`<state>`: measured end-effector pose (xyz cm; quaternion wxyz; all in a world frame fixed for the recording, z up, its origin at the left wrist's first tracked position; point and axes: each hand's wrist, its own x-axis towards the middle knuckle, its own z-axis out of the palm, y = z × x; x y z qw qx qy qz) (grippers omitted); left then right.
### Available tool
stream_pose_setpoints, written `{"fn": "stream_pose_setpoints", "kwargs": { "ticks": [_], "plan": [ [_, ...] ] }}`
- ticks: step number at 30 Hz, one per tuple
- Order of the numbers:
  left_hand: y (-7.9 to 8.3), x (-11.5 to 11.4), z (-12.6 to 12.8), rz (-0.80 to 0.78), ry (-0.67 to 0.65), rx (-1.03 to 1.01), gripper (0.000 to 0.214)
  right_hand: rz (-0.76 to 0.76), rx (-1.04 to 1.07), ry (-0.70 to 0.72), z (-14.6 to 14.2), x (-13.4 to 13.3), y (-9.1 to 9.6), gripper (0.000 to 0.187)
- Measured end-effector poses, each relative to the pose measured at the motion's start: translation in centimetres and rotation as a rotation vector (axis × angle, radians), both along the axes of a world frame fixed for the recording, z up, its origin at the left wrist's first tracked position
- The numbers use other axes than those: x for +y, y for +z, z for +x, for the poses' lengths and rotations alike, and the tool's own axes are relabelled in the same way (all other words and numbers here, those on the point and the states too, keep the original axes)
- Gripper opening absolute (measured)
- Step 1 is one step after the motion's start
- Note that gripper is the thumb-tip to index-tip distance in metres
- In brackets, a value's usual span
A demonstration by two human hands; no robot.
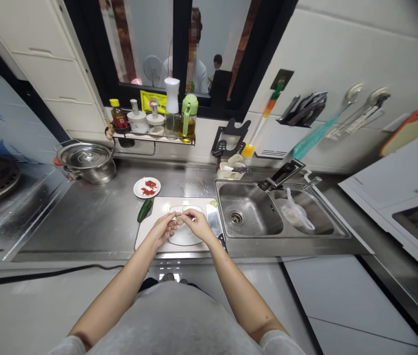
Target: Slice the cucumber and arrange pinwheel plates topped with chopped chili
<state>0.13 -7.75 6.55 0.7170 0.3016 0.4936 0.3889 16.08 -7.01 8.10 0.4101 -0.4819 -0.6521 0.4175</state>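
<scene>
My left hand (165, 229) and my right hand (194, 223) meet fingertip to fingertip above a white plate (184, 240) on the cutting board (145, 240). Pinched between them is a small pale-green piece, which looks like a thin cucumber slice (178, 216). The fingers partly hide it. A dark green length of cucumber (144, 211) lies at the board's upper left corner. Right of the plate rests a wide-bladed knife (213, 220), its dark handle toward me. A cut cucumber end (214, 203) sits by the top of the blade.
Behind the board stands a small plate (138, 189) of chopped red pieces. A lidded steel pot (99, 171) is at the left. To the right are a double sink (246, 228) with a faucet (282, 175) and a plastic bag (294, 212). Seasoning bottles line a rack (157, 138).
</scene>
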Motion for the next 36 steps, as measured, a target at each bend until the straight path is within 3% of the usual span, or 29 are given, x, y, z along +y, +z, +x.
{"fn": "stream_pose_setpoints", "kwargs": {
  "ticks": [5, 9, 16, 22, 29, 32, 36],
  "plan": [
    [-0.3, 0.6, 0.6, 0.066, 0.049, 0.045, 0.052, -0.046, -0.012, -0.044, 0.7, 0.0, -1.6, 0.016],
    [-1.2, 1.1, 0.8, 0.161, -0.012, 0.155, 0.057, -0.130, -0.027, -0.067, 1.4, -0.1, -3.2, 0.018],
    [-4.7, 1.7, 1.1, 0.339, -0.168, 0.233, 0.052, -0.279, -0.271, 0.007, 2.4, -0.4, -5.7, 0.016],
    [-7.1, 0.9, 1.3, 0.404, -0.293, 0.555, 0.036, -0.352, -0.459, 0.011, 2.3, -1.4, -6.9, 0.016],
    [-6.3, -0.3, 2.4, 0.547, -0.510, 1.028, 0.028, -0.318, -0.707, -0.038, 1.9, -2.7, -6.8, 0.016],
    [-5.9, -0.4, 2.9, 0.564, -0.554, 1.088, 0.027, -0.251, -0.910, -0.062, 1.6, -3.3, -7.0, 0.019],
    [-5.7, -0.3, 3.1, 0.588, -0.574, 1.133, 0.026, -0.199, -1.014, -0.068, 1.5, -3.9, -7.2, 0.018]
  ]
}}
